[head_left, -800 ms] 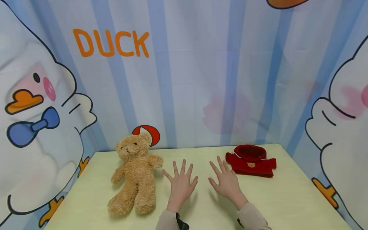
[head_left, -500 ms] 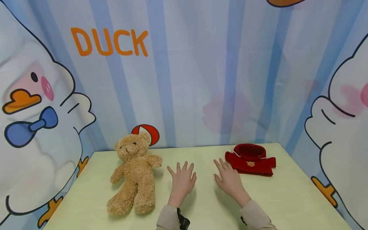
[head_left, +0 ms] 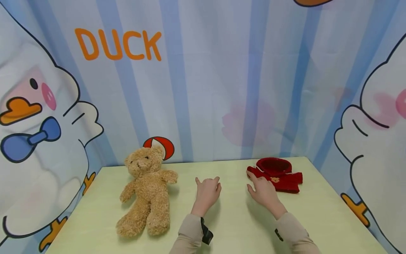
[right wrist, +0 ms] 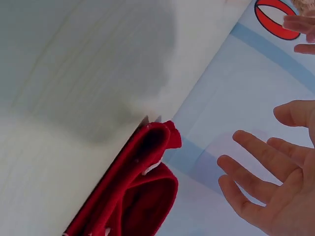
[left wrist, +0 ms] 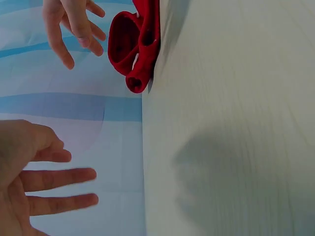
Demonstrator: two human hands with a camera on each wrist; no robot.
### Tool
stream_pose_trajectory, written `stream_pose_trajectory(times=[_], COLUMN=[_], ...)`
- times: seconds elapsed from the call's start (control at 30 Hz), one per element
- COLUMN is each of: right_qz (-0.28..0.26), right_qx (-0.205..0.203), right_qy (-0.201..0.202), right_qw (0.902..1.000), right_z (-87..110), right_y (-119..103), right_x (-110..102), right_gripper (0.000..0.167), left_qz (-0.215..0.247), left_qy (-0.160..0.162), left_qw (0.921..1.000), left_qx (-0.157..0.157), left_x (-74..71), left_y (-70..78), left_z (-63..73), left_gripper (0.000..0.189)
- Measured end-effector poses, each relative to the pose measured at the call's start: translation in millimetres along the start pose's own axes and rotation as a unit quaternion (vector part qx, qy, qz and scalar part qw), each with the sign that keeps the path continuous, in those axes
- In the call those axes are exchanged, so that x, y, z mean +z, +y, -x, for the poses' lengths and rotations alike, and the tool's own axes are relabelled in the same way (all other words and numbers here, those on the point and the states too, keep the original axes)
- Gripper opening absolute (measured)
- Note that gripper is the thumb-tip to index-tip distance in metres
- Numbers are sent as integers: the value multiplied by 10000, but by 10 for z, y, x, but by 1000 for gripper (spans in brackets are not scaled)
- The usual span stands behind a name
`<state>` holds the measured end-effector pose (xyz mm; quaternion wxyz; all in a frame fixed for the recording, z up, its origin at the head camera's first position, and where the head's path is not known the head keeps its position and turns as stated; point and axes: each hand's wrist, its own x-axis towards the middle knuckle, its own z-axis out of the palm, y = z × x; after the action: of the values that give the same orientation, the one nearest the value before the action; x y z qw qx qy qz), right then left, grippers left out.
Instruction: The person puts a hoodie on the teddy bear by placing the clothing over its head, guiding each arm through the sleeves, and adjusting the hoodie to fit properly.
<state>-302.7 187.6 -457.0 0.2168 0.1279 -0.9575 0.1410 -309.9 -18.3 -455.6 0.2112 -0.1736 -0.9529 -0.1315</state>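
A fluffy tan teddy bear (head_left: 147,194) lies face up on the left of the table in the head view. To its right is my left hand (head_left: 207,193), raised over the tabletop; in the left wrist view two of its fingers (left wrist: 61,179) stretch out straight, holding nothing. My right hand (head_left: 265,193) hovers by a small red doll's sweater (head_left: 287,185) with a bear's face on its front, and partly covers one sleeve in the head view. The right wrist view shows loosely spread fingers on this hand (right wrist: 266,182), apart from the sweater (right wrist: 133,187).
A pale yellow table (head_left: 234,229) spans the lower part of the head view. Behind it hangs a striped blue curtain (head_left: 209,88) printed with ducks and the word DUCK. A dark strap (head_left: 207,231) sits at my left cuff.
Both hands have shifted to the right. My right hand now overlaps the sweater's left sleeve in the head view. The spread fingers of the left hand have drawn down. Bear and sweater stay put.
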Motion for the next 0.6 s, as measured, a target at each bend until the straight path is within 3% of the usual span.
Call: stream_pose_trajectory(times=[0.13, 0.2, 0.23, 0.27, 0.33, 0.43, 0.5, 0.53, 0.57, 0.6], right_qz=[-1070, -1586, -1861, -2075, -2379, -2572, -2611, -2624, -2601, -2571], right_qx=[409, 613, 701, 780, 989, 1360, 1677, 1822, 1942, 2048], right_qy=[-325, -358, -336, -301, -149, 91, 148, 167, 176, 179], right_qw=[9929, 9848, 9795, 9747, 9661, 9567, 9505, 9475, 9457, 9443], right_z=[-39, -64, -77, -92, -130, -195, -229, -243, -251, -254], right_y=[108, 167, 198, 235, 320, 469, 577, 633, 687, 741], right_x=[-52, -57, -63, -67, -80, -115, -143, -156, -167, -174], right_gripper=[44, 41, 40, 38, 33, 29, 28, 28, 29, 30], left_qz=[1081, 1945, 2446, 2947, 3916, 5049, 5550, 5726, 5825, 5967], left_qy=[-52, -105, -111, -129, -154, -324, -544, -659, -703, -749], left_qw=[9941, 9806, 9690, 9543, 9157, 8467, 8009, 7828, 7718, 7585], left_qx=[-69, -213, -324, -483, -889, -1649, -2183, -2345, -2451, -2511], left_x=[68, 120, 157, 197, 274, 373, 423, 492, 547, 719], left_y=[35, 55, 66, 80, 120, 191, 231, 225, 240, 195], left_z=[-107, -162, -197, -234, -315, -453, -533, -573, -606, -662], left_gripper=[23, 24, 24, 24, 23, 23, 26, 26, 27, 26])
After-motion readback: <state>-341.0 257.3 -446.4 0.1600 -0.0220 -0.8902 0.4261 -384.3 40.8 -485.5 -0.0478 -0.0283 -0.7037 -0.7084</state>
